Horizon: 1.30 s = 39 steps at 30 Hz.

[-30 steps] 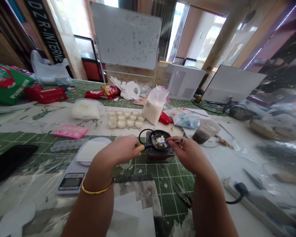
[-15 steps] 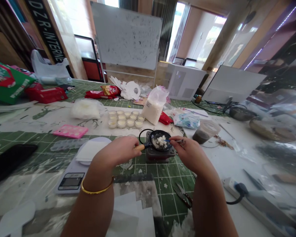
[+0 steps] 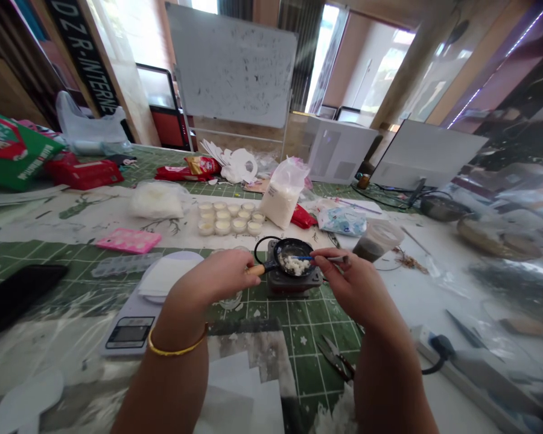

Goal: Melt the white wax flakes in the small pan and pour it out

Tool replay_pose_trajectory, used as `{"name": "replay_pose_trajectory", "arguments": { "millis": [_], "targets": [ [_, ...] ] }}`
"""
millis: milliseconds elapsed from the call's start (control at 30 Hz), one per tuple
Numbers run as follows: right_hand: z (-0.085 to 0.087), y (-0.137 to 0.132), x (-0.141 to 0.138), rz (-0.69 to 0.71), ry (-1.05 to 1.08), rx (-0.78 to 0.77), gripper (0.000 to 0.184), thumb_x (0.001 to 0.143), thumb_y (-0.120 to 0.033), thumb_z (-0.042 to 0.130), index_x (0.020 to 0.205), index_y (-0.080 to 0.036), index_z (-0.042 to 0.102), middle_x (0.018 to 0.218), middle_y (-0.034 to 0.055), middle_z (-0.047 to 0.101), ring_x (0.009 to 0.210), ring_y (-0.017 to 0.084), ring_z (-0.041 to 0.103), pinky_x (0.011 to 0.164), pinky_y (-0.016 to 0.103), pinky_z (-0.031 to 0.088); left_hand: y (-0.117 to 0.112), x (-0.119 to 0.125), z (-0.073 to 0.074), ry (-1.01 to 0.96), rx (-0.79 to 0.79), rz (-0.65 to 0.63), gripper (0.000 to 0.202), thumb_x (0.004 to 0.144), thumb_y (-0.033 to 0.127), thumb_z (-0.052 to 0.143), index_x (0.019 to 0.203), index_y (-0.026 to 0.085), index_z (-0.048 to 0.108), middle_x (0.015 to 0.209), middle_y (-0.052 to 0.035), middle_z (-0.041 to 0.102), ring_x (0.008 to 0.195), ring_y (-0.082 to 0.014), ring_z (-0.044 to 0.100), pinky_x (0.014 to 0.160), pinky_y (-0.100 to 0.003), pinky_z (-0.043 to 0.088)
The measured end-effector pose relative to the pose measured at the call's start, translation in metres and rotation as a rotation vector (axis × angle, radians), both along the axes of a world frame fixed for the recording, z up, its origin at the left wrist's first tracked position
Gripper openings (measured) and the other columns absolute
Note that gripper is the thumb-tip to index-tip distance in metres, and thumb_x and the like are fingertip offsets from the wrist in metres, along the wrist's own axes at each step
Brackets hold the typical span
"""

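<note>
Pan (image 3: pixel 306 246), small and black, sits on a little dark heater (image 3: pixel 294 283) on the green gridded counter (image 3: pixel 298 328), close in front of the person. White lumps (image 3: pixel 294 264) lie heaped in the pan's bowl. The left hand (image 3: pixel 221 276) is closed around the pan's pale wooden handle (image 3: pixel 254 269), which sticks out to the left of the pan; a gold bangle (image 3: pixel 176 350) circles that wrist. The right hand (image 3: pixel 349 280), just right of the pan, pinches a thin stick (image 3: pixel 328 259) between thumb and fingertips. The stick runs level across the rim, and its blue end rests on the lumps.

Just left of the pan, under the left hand, a small clear glass (image 3: pixel 231 300) stands, partly hidden. Farther left of the pan are a kitchen scale (image 3: pixel 129 330) with a white round plate (image 3: pixel 165 274) on it, and a pink mould (image 3: pixel 129 240). Behind the pan stands a block of small filled cups (image 3: pixel 230 218) in rows, and beside them a tied clear bag of white grains (image 3: pixel 281 194). Behind and well left of the pan lies a flat bag of white flakes (image 3: pixel 156 200). To the right of the pan is a lidded plastic tub (image 3: pixel 376 240) with dark contents. Nearer the person than the pan, small scissors (image 3: pixel 337 355) lie on the counter, and a white power strip (image 3: pixel 457 364) with a black plug lies off to the right. A whiteboard (image 3: pixel 230 63) stands far behind the pan, past the counter's back edge.
</note>
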State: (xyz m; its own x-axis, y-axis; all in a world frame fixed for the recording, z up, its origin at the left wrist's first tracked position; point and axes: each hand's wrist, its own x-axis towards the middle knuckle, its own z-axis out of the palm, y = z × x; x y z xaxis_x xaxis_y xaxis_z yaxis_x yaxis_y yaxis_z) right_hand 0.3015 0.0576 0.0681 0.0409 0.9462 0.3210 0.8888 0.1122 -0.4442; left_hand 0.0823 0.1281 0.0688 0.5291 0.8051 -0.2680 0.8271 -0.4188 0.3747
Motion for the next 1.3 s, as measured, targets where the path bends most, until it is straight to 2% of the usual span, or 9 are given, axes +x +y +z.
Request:
{"name": "replay_pose_trajectory", "arguments": {
  "millis": [100, 200, 333, 500, 667, 833, 1000, 1167, 1300],
  "targets": [
    [0.001, 0.001, -0.001, -0.003, -0.045, -0.062, 0.026, 0.086, -0.034, 0.042, 0.091, -0.023, 0.066, 0.079, 0.0023, 0.068, 0.077, 0.019, 0.061, 0.068, 0.027, 0.04, 0.0, 0.0, 0.001, 0.001, -0.005, 0.004, 0.033, 0.074, 0.05, 0.043, 0.07, 0.019, 0.055, 0.07, -0.0024, 0.059, 0.06, -0.0145, 0.051, 0.05, -0.025, 0.029],
    [0.001, 0.002, 0.001, -0.038, -0.021, -0.012, 0.027, 0.086, -0.033, 0.041, 0.091, -0.023, 0.065, 0.077, 0.0016, 0.068, 0.074, 0.018, 0.061, 0.067, 0.027, 0.04, -0.001, 0.001, 0.002, 0.004, -0.02, 0.002, 0.031, 0.073, 0.048, 0.044, 0.07, 0.019, 0.056, 0.07, -0.0024, 0.059, 0.059, -0.0143, 0.051, 0.049, -0.025, 0.028],
    [-0.001, 0.009, 0.003, 0.017, -0.042, -0.041, 0.028, 0.086, -0.034, 0.04, 0.091, -0.024, 0.066, 0.077, 0.0009, 0.068, 0.075, 0.018, 0.061, 0.071, 0.027, 0.039, -0.001, 0.002, 0.003, 0.01, -0.013, 0.015, 0.03, 0.072, 0.047, 0.046, 0.069, 0.018, 0.056, 0.069, -0.0026, 0.059, 0.058, -0.0135, 0.05, 0.048, -0.025, 0.027],
    [-0.003, 0.012, 0.004, -0.074, -0.09, -0.079, 0.029, 0.086, -0.032, 0.04, 0.09, -0.021, 0.066, 0.078, 0.0038, 0.068, 0.08, 0.02, 0.061, 0.073, 0.031, 0.039, -0.001, 0.001, 0.002, 0.0, -0.014, 0.008, 0.033, 0.074, 0.048, 0.045, 0.071, 0.018, 0.057, 0.07, -0.0025, 0.06, 0.059, -0.0125, 0.051, 0.048, -0.024, 0.027],
    [-0.003, 0.01, 0.0, 0.057, -0.074, -0.056, 0.027, 0.086, -0.033, 0.041, 0.094, -0.025, 0.065, 0.087, 0.0021, 0.068, 0.086, 0.019, 0.059, 0.081, 0.032, 0.037, -0.001, 0.0, 0.001, 0.001, 0.002, 0.009, 0.033, 0.074, 0.049, 0.044, 0.069, 0.019, 0.056, 0.07, -0.0024, 0.06, 0.06, -0.0133, 0.051, 0.049, -0.024, 0.028],
    [-0.003, 0.01, 0.003, -0.067, -0.136, -0.08, 0.029, 0.086, -0.032, 0.04, 0.091, -0.021, 0.066, 0.08, 0.0047, 0.068, 0.084, 0.021, 0.059, 0.082, 0.037, 0.036, 0.0, 0.0, 0.001, -0.009, -0.007, 0.002, 0.032, 0.073, 0.049, 0.045, 0.071, 0.018, 0.056, 0.071, -0.0024, 0.06, 0.061, -0.0135, 0.051, 0.05, -0.025, 0.029],
    [-0.004, 0.009, -0.001, 0.085, -0.087, -0.062, 0.028, 0.086, -0.033, 0.04, 0.093, -0.024, 0.065, 0.086, 0.003, 0.068, 0.085, 0.019, 0.059, 0.083, 0.035, 0.036, 0.0, 0.0, 0.0, 0.004, -0.008, 0.009, 0.031, 0.073, 0.048, 0.045, 0.07, 0.019, 0.056, 0.07, -0.0024, 0.06, 0.06, -0.0139, 0.052, 0.049, -0.025, 0.029],
    [-0.004, 0.009, 0.003, -0.054, -0.137, -0.101, 0.028, 0.087, -0.031, 0.039, 0.09, -0.021, 0.065, 0.081, 0.005, 0.068, 0.085, 0.022, 0.059, 0.084, 0.038, 0.035, -0.001, 0.0, 0.0, -0.006, -0.001, -0.001, 0.033, 0.074, 0.049, 0.044, 0.07, 0.019, 0.057, 0.07, -0.0025, 0.06, 0.06, -0.0139, 0.051, 0.049, -0.025, 0.028],
    [0.0, 0.0, 0.002, 0.091, -0.052, -0.043, 0.027, 0.087, -0.036, 0.04, 0.092, -0.024, 0.065, 0.09, 0.003, 0.067, 0.086, 0.018, 0.059, 0.083, 0.034, 0.037, -0.001, 0.002, 0.001, 0.005, 0.001, 0.0, 0.035, 0.075, 0.05, 0.041, 0.068, 0.019, 0.056, 0.07, -0.0028, 0.06, 0.059, -0.0139, 0.051, 0.05, -0.025, 0.029]
  ]
}}
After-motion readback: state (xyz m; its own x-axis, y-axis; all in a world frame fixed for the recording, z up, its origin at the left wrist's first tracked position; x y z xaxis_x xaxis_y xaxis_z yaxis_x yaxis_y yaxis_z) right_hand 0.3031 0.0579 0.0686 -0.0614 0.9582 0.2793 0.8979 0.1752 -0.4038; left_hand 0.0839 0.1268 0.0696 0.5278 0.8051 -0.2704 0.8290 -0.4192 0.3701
